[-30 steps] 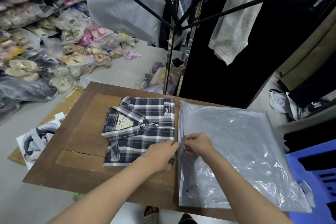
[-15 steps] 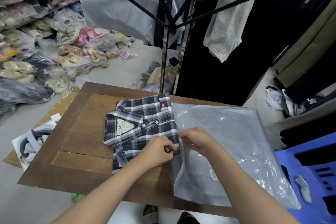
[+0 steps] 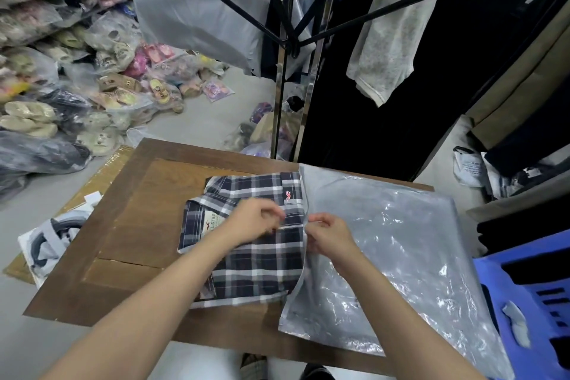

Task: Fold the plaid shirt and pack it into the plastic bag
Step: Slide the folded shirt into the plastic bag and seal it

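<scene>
Folded plaid shirt [image 3: 256,259], collar pointing left

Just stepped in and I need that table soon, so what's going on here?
A person is packing a folded plaid shirt into a plastic bag on the wooden table. The right hand pinches the bag's open edge beside the shirt; the left hand is over the shirt, fingers curled at the same spot. The shirt lies outside the bag, not yet packed.
</scene>
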